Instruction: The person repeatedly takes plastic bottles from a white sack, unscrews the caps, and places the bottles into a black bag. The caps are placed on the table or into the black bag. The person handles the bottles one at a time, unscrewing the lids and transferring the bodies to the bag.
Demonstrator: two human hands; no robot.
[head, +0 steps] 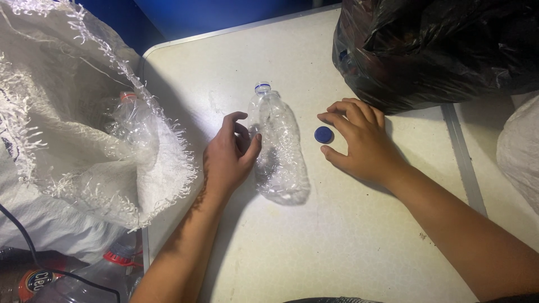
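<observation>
left hand (227, 160) lying loosely open against the bottle's (277, 147) left side, gripping nothing | right hand (359, 140) spreading over the cap (323, 134), seemingly not pinching it | bottle lying mid-table (337, 235), neck far | risk: a nudged bottle rolling, cap skidding away

A white worktop (348, 235) lies under me, its metal edge running along the far side. On my left a frayed white woven sack (62, 146) gapes open, a crumpled clear bottle with a red cap (130, 115) inside it. Below the sack lie more clear bottles (95, 275). At the far right sits a bulging black plastic bag (438, 47).
</observation>
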